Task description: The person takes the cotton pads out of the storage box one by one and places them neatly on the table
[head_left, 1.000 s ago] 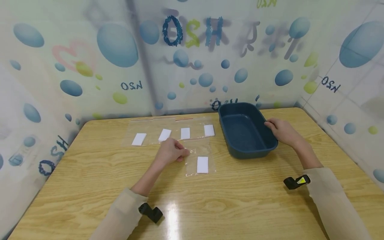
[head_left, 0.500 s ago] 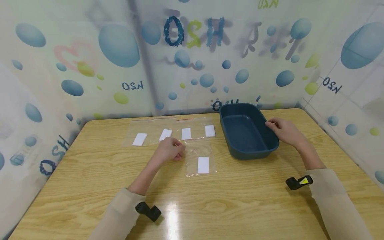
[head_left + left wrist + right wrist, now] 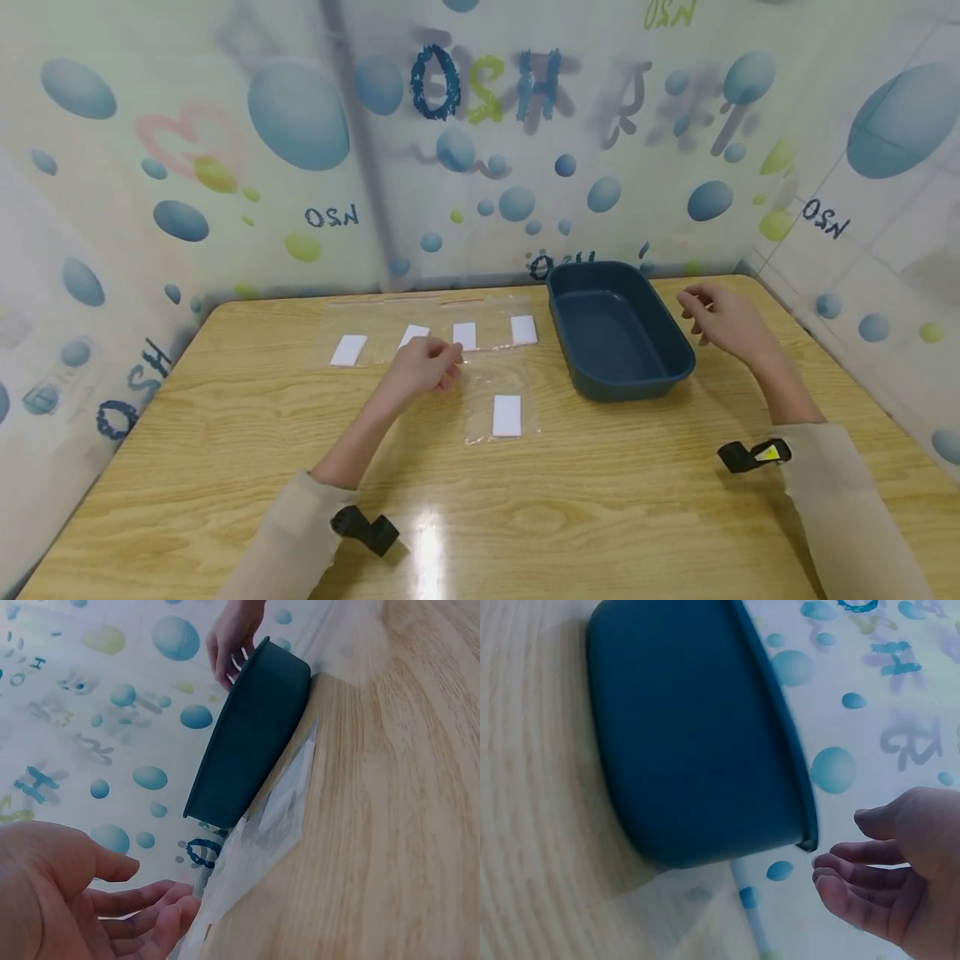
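Observation:
A dark blue plastic basin (image 3: 633, 388) stands on the right half of the table. Just off its right rim is my right hand (image 3: 731, 323), fingers loosely bent and holding nothing; a gap shows in the right wrist view. My left hand (image 3: 420, 367) hovers beside a clear zip bag (image 3: 480, 421) containing a white card (image 3: 507, 416). In the left wrist view its fingers (image 3: 142, 911) are relaxed with nothing between them. Behind it, several more clear bags (image 3: 382, 313) lie in a row, each with a white card (image 3: 348, 350); the left hand partly covers one card.
The wood-grain table (image 3: 225, 433) meets a wall covering (image 3: 300, 217) with blue bubble prints at its back edge. Patterned walls also rise at left and right. Each sleeve cuff carries a small black camera (image 3: 366, 530).
My right hand has let go of the basin's rim and moved slightly right. The left hand has drawn a little left, off the front bag. Basin and bags stay put.

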`<state>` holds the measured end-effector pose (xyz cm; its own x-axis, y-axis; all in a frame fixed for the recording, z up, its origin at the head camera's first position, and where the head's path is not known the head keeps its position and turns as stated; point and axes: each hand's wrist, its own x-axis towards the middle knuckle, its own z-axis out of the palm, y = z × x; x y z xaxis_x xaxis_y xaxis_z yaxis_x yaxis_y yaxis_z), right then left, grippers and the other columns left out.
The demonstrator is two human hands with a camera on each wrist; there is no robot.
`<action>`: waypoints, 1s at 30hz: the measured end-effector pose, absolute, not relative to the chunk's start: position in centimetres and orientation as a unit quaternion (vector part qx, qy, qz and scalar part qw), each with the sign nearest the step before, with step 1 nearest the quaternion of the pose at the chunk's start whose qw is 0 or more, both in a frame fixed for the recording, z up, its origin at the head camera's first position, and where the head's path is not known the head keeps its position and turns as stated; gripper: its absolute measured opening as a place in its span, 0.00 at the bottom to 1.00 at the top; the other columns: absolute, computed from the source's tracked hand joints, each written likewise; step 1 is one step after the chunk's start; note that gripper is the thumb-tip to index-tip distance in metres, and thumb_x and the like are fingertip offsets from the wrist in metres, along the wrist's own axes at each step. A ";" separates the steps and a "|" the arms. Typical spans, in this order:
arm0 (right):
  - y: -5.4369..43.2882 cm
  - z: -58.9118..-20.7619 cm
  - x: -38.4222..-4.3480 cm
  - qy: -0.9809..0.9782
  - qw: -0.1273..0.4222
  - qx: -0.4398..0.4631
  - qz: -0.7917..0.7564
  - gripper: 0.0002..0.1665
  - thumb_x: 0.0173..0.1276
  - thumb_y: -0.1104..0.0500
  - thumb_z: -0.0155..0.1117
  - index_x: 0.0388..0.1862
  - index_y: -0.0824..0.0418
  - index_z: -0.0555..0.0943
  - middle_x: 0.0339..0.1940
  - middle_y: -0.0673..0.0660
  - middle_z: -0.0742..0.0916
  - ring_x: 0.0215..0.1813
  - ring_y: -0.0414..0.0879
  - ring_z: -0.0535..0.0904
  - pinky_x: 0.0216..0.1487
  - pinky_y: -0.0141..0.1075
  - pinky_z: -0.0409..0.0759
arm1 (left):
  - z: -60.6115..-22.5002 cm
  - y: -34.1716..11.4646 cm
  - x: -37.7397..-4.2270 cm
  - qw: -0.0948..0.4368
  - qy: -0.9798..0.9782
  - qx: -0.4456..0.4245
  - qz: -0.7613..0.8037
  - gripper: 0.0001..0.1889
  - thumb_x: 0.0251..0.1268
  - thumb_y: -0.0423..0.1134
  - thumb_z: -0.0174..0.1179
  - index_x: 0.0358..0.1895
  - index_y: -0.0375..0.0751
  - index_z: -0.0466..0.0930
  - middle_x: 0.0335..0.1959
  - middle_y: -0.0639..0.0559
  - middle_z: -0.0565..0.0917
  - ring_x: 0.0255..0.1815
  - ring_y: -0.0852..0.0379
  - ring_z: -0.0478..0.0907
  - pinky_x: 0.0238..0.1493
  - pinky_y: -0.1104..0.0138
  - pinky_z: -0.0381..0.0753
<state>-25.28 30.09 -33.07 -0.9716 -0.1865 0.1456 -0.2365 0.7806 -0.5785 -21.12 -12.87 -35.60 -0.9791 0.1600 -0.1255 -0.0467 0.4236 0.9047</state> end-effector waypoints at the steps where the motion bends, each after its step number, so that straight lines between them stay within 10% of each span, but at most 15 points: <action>1: 30.0 -32.9 -25.2 -0.942 0.047 0.113 0.312 0.29 0.84 0.47 0.45 0.57 0.73 0.76 0.43 0.69 0.84 0.31 0.52 0.81 0.28 0.38 0.83 | -35.4 -12.8 -21.0 0.096 0.838 0.036 0.535 0.18 0.78 0.39 0.54 0.42 0.21 0.81 0.30 0.36 0.84 0.22 0.56 0.76 0.25 0.69 0.76; 16: 27.3 -30.5 -23.6 -0.942 0.090 0.145 0.290 0.26 0.83 0.49 0.49 0.61 0.70 0.77 0.49 0.68 0.85 0.39 0.56 0.83 0.32 0.29 0.80 | -34.3 -13.1 -20.6 0.051 0.855 0.103 0.506 0.17 0.79 0.42 0.54 0.52 0.27 0.80 0.44 0.34 0.84 0.43 0.38 0.82 0.40 0.56 0.85; 30: 25.1 -30.2 -22.9 -0.935 0.098 0.210 0.268 0.27 0.83 0.50 0.51 0.64 0.72 0.74 0.54 0.70 0.83 0.50 0.63 0.81 0.49 0.58 0.80 | -33.7 -14.2 -20.3 -0.053 0.898 0.143 0.412 0.23 0.80 0.43 0.51 0.65 0.26 0.73 0.61 0.31 0.77 0.61 0.35 0.75 0.62 0.46 0.74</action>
